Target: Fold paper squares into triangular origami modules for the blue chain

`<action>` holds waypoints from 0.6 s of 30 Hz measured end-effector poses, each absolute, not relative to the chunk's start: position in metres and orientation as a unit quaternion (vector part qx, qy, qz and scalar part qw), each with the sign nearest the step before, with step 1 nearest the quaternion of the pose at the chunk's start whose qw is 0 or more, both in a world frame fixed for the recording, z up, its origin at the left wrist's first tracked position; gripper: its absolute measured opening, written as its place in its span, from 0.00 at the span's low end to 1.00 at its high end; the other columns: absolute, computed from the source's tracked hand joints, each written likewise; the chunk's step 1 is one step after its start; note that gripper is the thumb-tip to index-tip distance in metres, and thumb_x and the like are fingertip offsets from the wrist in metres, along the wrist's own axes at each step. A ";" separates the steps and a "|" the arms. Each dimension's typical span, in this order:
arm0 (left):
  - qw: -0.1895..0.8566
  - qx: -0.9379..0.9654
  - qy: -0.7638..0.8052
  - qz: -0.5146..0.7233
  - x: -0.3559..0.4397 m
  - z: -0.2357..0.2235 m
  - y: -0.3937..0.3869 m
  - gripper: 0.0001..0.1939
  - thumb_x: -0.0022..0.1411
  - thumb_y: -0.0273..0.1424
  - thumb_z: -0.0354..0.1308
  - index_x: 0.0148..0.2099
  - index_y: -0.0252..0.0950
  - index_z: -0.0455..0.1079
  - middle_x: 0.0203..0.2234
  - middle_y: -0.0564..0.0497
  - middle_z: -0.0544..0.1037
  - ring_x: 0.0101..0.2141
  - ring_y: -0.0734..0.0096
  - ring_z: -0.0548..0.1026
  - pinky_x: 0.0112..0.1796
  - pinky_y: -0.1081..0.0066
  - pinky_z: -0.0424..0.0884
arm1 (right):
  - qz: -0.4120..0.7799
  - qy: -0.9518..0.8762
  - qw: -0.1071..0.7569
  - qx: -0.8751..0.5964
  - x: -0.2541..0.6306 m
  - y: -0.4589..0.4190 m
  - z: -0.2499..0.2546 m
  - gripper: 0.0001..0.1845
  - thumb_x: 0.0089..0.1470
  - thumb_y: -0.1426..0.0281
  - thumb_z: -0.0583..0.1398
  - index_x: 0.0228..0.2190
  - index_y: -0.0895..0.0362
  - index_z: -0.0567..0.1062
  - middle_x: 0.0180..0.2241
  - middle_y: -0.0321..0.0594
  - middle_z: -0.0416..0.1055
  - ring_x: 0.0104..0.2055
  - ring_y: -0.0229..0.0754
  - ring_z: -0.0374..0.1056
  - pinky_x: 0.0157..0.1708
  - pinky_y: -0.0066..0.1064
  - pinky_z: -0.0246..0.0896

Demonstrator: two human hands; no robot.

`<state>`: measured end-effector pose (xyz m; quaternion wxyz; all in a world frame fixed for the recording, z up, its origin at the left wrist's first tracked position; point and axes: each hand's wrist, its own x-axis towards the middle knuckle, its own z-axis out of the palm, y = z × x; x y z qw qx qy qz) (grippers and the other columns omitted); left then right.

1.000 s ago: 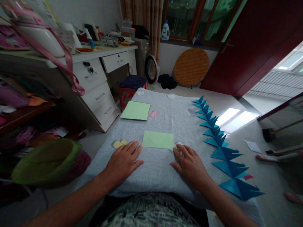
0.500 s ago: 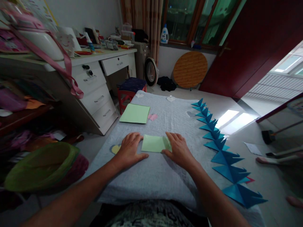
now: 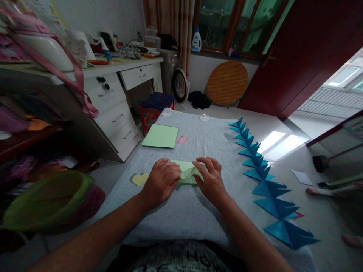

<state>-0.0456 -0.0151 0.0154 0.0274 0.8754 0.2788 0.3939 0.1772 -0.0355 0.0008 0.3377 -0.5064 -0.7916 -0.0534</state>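
Observation:
A light green sheet of paper point(image 3: 185, 174), folded into a narrow rectangle, lies between my hands on the cloth-covered table point(image 3: 181, 215). My left hand point(image 3: 163, 179) covers its left end, fingers curled over the paper; the thumb is mostly hidden. At the right end, my right hand point(image 3: 210, 177) has thumb and fingers bent onto the paper, gripping that edge. Part of the paper's upper layer is raised near the middle. Beyond my left hand rests a stack of green square paper point(image 3: 161, 136).
A row of blue folded paper pieces point(image 3: 272, 198) runs along the table's right side. To the left stand a white desk point(image 3: 110, 105) and a green-rimmed basket point(image 3: 48, 200). A stool point(image 3: 157, 104) is behind the table's far left corner. Another person's foot point(image 3: 314, 192) shows at right.
Both hands have moved in onto the folded green paper. My left hand, earlier spread beside it, now covers its left end, and the paper's upper layer has lifted.

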 end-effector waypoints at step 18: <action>-0.177 0.907 0.209 0.319 -0.067 0.030 -0.003 0.09 0.68 0.23 0.54 0.44 0.38 0.74 0.46 0.50 0.82 0.49 0.62 0.75 0.51 0.59 0.61 | 0.063 -0.756 0.495 -0.424 0.182 -0.043 0.002 0.11 0.58 0.81 0.54 0.36 0.54 0.70 0.47 0.48 0.77 0.48 0.42 0.75 0.46 0.33 0.71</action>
